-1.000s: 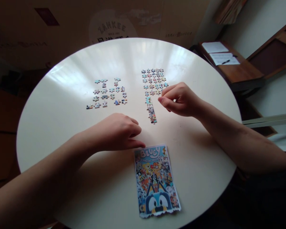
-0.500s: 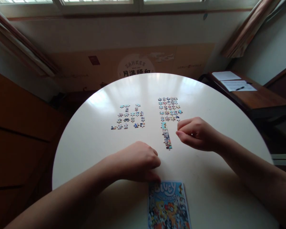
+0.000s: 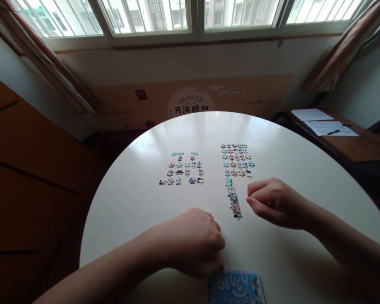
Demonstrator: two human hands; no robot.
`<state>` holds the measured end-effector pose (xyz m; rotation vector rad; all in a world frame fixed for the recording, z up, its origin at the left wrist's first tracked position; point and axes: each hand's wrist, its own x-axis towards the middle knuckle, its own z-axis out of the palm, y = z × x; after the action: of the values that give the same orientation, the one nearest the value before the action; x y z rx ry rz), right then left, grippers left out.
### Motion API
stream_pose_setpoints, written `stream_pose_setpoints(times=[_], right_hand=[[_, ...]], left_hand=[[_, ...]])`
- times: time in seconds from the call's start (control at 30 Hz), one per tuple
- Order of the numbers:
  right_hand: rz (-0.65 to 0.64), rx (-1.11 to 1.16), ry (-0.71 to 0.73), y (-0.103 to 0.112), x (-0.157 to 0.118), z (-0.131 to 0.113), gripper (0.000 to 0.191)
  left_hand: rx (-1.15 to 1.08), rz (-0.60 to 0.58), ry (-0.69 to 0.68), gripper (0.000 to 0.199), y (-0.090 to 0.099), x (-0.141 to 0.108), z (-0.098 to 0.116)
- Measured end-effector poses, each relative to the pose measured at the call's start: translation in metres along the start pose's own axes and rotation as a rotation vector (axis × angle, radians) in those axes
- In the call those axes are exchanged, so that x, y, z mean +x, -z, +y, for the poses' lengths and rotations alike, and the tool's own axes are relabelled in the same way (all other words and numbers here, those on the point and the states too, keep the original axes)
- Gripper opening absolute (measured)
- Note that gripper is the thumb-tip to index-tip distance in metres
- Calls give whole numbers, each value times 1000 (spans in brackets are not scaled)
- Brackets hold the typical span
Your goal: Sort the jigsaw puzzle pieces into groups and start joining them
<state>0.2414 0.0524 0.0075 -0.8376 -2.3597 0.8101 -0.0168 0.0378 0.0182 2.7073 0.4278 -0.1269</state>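
Note:
My left hand [image 3: 198,242] is closed, knuckles up, over the table just above the top left corner of a blue printed picture card [image 3: 236,287] reading "BLUEY". Its fingertips are hidden beneath it, so I cannot tell whether it touches the card. To the right, my right hand [image 3: 272,200] is closed with thumb and forefinger together; anything between them is too small or hidden. Left of those fingers lies a narrow strip of joined jigsaw pieces [image 3: 234,202]. Rows of loose jigsaw pieces [image 3: 236,158] lie beyond it, and a second, gappier group of jigsaw pieces [image 3: 179,172] lies farther left.
Everything lies on a round white table [image 3: 129,194]. Beyond its right edge stands a brown wooden desk [image 3: 367,147] with papers [image 3: 331,128] and a pen. A printed cardboard panel [image 3: 152,99] leans below the window at the back.
The view has tilted up, so more window shows and less of the card. Both hands keep nearly the same pose and place on the table. The puzzle pieces look unchanged.

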Motion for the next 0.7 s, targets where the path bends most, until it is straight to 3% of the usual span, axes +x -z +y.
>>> stream_pose_setpoints(times=[0.17, 0.23, 0.37, 0.5, 0.6, 0.7], right_hand=[[-23, 24, -27, -4, -1, 4, 43], [-36, 27, -46, -5, -2, 6, 43], [-50, 17, -50, -6, -3, 9, 42], [-41, 21, -49, -7, -4, 11, 42], [-42, 23, -56, -8, -4, 12, 42], [-48, 20, -54, -8, -4, 13, 43]], left_hand=[[-55, -14, 65, 30, 9, -7, -8], [-27, 32, 140, 30, 16, -12, -18], [42, 322, 403, 35, 34, -32, -50], [129, 645, 786, 37, 54, -58, -80], [122, 687, 965, 33, 61, -69, -90], [80, 654, 1029, 28, 60, -71, -92]])
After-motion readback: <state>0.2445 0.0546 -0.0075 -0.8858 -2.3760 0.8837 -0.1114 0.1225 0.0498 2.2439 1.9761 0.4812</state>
